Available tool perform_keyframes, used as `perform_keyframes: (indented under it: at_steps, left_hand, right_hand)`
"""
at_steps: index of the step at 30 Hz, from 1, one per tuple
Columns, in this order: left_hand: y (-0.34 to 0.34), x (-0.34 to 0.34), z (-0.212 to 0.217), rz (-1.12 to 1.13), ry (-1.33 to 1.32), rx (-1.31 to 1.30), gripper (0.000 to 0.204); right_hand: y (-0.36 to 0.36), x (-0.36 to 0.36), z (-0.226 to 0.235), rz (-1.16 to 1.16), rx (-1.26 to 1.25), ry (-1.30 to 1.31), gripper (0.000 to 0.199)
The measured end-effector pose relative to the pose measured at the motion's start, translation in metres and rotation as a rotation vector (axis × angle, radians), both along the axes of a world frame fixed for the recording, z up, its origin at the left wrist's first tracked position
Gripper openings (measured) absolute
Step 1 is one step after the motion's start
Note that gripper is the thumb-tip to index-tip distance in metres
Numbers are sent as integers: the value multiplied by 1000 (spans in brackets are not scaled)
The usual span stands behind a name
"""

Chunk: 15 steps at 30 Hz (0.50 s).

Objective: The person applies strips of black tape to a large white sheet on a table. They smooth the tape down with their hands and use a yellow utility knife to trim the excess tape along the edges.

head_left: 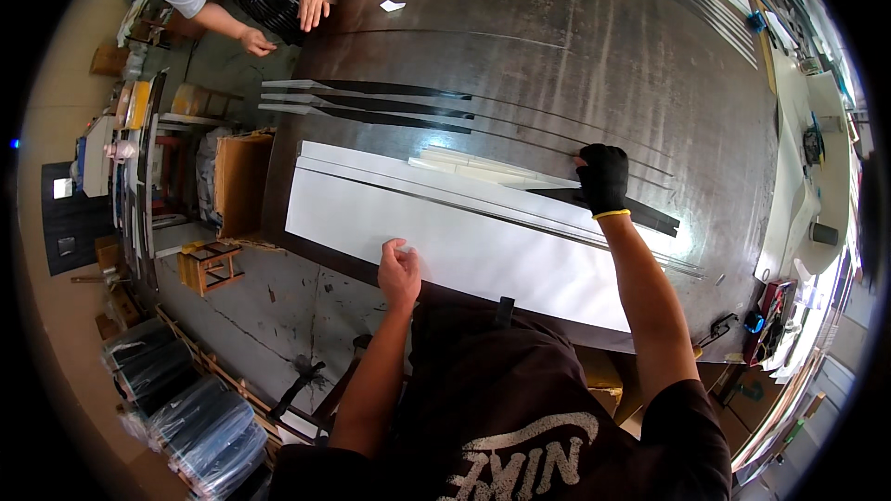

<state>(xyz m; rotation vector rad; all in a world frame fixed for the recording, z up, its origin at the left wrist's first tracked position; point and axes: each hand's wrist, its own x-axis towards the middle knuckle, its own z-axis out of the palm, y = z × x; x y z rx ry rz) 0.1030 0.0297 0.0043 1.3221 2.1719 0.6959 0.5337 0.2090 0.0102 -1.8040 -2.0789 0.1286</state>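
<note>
A long white sheet (445, 237) lies along the near side of the dark table, with a thin dark line running lengthwise near its far edge. My left hand (399, 274) is bare and closed, fingers curled in over the sheet's near edge; whether anything is in them is hidden. In a black glove with a yellow cuff, my right hand (603, 178) is closed over a black strip (654, 216) beyond the sheet. Beside that strip lie pale, narrow strips (483, 167). Farther off, several long thin strips with black and white ends (394, 104) lie side by side.
Across the dark tabletop (538, 56), another person's hands (314, 7) show at the far left corner near small scraps (393, 6). More long strips (691, 0) lie at the far right. A cardboard box (243, 187), wooden stool (212, 266) and wrapped rolls (204, 422) stand left.
</note>
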Motion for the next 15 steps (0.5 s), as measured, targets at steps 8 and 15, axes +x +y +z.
perform_keyframes:
  at_steps: [8,15]
  left_hand:
    - [-5,-5,-11,-20,14,54,27]
    - [2,5,-1,-29,164,3,25]
  right_hand:
    - [-68,-20,39,-90,179,218,11]
    - [-205,-35,46,-81,19,280,16]
